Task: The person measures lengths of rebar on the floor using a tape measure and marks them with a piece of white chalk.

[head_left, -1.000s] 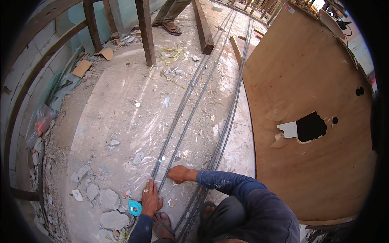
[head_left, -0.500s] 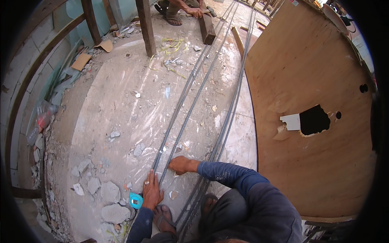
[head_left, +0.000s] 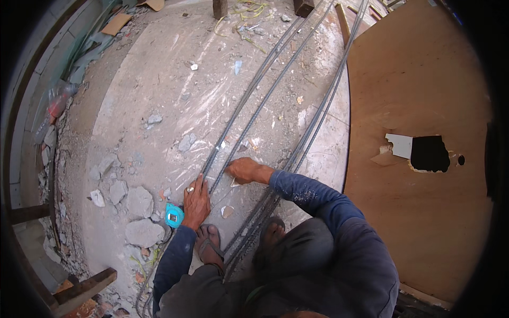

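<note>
Long ridged steel reinforcing bars (head_left: 256, 114) run over the dusty floor, away from me to the upper right. My left hand (head_left: 196, 204) rests at the near ends of the left bars, its fingers stretched forward and touching them. A ring shows on one finger. Just right of these bars my right hand (head_left: 245, 170) is closed low by the floor; whatever its fingers may grip is hidden. Beside my left wrist lies a turquoise tape measure (head_left: 174, 215). Another bundle of bars (head_left: 306, 142) passes to the right of my right hand and between my sandalled feet.
Broken concrete chunks (head_left: 144, 233) lie left of the tape measure. A large plywood panel (head_left: 419, 222) with a ragged hole stands on the right. Wooden beams (head_left: 85, 289) stick in at lower left, with rubble along the wall. A timber post (head_left: 219, 8) shows at the top.
My view has tipped down toward my feet, so the other person's hand and foot at the top have left the picture. Both my hands stay at about the same place by the bars.
</note>
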{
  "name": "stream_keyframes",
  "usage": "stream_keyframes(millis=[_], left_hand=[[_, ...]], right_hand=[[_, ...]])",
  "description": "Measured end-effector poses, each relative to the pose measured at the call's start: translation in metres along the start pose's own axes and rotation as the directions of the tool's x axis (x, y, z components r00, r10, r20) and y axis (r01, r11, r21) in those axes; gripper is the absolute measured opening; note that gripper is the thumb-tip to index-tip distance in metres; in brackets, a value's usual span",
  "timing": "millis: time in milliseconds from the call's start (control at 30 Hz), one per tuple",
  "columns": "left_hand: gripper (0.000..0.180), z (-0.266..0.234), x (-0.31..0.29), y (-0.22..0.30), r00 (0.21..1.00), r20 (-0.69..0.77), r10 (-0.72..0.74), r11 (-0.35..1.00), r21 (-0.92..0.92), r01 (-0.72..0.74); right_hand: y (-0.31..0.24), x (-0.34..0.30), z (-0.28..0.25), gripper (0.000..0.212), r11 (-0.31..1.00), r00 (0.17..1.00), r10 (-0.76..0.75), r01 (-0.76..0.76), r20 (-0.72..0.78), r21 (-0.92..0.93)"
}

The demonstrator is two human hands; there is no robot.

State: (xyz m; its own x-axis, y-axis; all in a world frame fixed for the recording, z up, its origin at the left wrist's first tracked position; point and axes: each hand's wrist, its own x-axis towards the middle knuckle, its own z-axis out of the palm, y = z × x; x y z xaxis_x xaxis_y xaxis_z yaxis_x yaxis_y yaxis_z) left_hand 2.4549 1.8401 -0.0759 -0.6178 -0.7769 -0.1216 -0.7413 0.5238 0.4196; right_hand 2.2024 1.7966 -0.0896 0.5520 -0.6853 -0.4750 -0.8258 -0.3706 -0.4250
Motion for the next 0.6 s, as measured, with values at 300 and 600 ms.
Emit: stream_keyframes(millis=[300,600], left_hand=[[0.032,0.006,0.012,0.000,0.973,-0.144,-0.180,0.976,-0.148,0.158],[0.022,0.002,0.028,-0.002,0.971,-0.059,-0.232,0.973,-0.014,0.231]], right_hand=[[0.001,-0.009,0.004,0.033,0.997,0.998,-0.031,0.036,-0.061,0.074],[-0.013,-0.021,-0.019,0.028,0.998,0.992,-0.060,0.063,-0.109,0.019]])
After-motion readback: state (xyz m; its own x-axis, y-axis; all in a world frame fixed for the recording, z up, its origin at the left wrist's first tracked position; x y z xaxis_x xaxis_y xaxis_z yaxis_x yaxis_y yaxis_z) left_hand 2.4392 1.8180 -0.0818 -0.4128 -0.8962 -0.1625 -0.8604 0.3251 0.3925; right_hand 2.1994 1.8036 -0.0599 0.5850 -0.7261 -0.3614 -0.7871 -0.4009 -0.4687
